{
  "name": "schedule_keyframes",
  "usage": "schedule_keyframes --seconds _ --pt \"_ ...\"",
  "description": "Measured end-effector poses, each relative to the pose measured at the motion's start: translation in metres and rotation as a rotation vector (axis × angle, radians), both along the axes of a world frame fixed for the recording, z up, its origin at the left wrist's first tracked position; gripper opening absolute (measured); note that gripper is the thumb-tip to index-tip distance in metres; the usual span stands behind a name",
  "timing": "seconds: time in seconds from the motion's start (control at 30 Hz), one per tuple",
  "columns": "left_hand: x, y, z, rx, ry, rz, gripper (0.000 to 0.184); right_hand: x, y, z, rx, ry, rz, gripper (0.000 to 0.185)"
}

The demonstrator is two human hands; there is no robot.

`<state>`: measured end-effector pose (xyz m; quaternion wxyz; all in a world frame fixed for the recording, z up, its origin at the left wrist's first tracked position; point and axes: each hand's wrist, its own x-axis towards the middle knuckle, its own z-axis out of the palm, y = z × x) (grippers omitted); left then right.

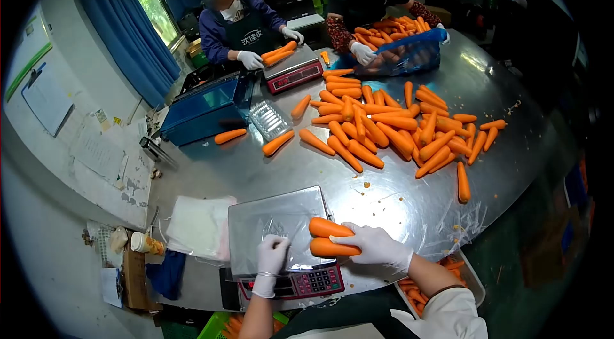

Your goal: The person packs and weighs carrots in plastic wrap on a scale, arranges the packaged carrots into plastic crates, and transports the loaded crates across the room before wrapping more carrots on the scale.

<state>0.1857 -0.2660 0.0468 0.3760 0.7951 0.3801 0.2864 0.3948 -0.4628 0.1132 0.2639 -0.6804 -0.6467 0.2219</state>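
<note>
from my end of the feed, i have the right hand (378,247), white-gloved, with its fingers closed around two carrots (334,248), which sit side by side over the right edge of the near scale (252,220). the left hand (273,256) is above that scale's pan, fingers curled in close; i cannot tell whether they grip the clear film (276,227) near them. left of the scale i see white sheets (198,227) on the steel table (518,115). a loose carrot pile (396,121) lies beyond. across from me, one co-worker touches carrots on the far scale (295,77); another handles a carrot-filled blue bag (416,61).
</note>
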Motion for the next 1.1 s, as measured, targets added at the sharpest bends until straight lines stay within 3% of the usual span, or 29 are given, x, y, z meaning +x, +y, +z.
schedule_keyframes --seconds 0.07,0.1,0.17,0.23,0.3,0.37,0.5,0.53,0.6,0.63,0.67,0.7,0.77,0.83,0.87,0.9,0.93,0.97,1.0,1.1 --pt "-0.013 0.012 -0.009 -0.236 -0.143 0.115 0.006 0.005 -0.001 0.006 -0.059 -0.046 0.01 0.05" --pt "-0.009 0.01 -0.002 -0.234 -0.143 0.112 0.006 0.006 -0.001 0.012 -0.119 -0.09 0.023 0.049" --pt "0.004 -0.009 0.023 0.265 -0.152 -0.116 0.005 0.002 0.002 0.024 -0.074 -0.14 0.153 0.046" --pt "0.017 -0.036 0.037 0.132 -0.169 -0.208 0.005 -0.011 0.009 0.028 -0.06 -0.092 0.244 0.046" --pt "0.02 -0.043 0.045 0.287 -0.092 -0.271 0.005 -0.018 0.013 0.024 -0.059 -0.097 0.247 0.046" --pt "0.012 -0.041 0.047 0.286 -0.079 -0.256 0.006 -0.019 0.014 0.024 -0.135 -0.087 0.159 0.047" --pt "0.018 -0.046 0.058 0.333 -0.104 -0.267 0.006 -0.03 0.025 0.004 -0.002 -0.072 0.092 0.049" --pt "0.024 -0.055 0.062 0.275 -0.146 -0.272 0.005 -0.039 0.034 0.001 -0.031 -0.016 0.097 0.041" --pt "0.033 -0.062 0.062 0.238 -0.191 -0.281 0.005 -0.063 0.049 -0.021 0.251 0.057 -0.027 0.029" --pt "0.036 -0.063 0.06 0.208 -0.225 -0.253 0.004 -0.066 0.052 -0.002 0.06 0.036 0.007 0.027" --pt "0.037 -0.062 0.054 0.142 -0.254 -0.185 0.004 -0.076 0.064 -0.037 0.242 0.22 -0.014 0.025" --pt "0.036 -0.058 0.051 0.126 -0.262 -0.171 0.003 -0.077 0.065 -0.034 0.483 0.205 -0.049 0.023" --pt "0.029 -0.049 0.045 0.174 -0.194 -0.156 0.004 -0.056 0.052 -0.022 0.283 0.258 0.025 0.022" --pt "0.027 -0.045 0.036 0.133 -0.187 -0.133 0.003 -0.02 0.025 -0.02 0.327 0.525 -0.234 0.024" --pt "0.027 -0.045 0.033 0.132 -0.17 -0.127 0.003 0.011 0.014 -0.028 0.358 0.32 -0.412 0.023" --pt "0.026 -0.044 0.027 0.13 -0.177 -0.129 0.003 0.046 0.001 -0.053 0.592 0.224 -0.586 0.022" --pt "0.025 -0.043 0.019 0.073 -0.176 -0.118 0.003 0.082 -0.018 -0.057 0.582 -0.089 -0.85 0.023" --pt "0.026 -0.043 0.014 0.017 -0.174 -0.106 0.003 0.118 -0.04 -0.077 0.457 -0.25 -1.101 0.029" --pt "0.027 -0.048 0.021 0.051 -0.146 -0.102 0.004 0.136 -0.066 -0.06 0.312 -0.657 -1.216 0.025" --pt "0.026 -0.044 0.013 0.085 -0.152 -0.109 0.003 0.183 -0.12 -0.097 0.152 -0.874 -1.609 0.032"
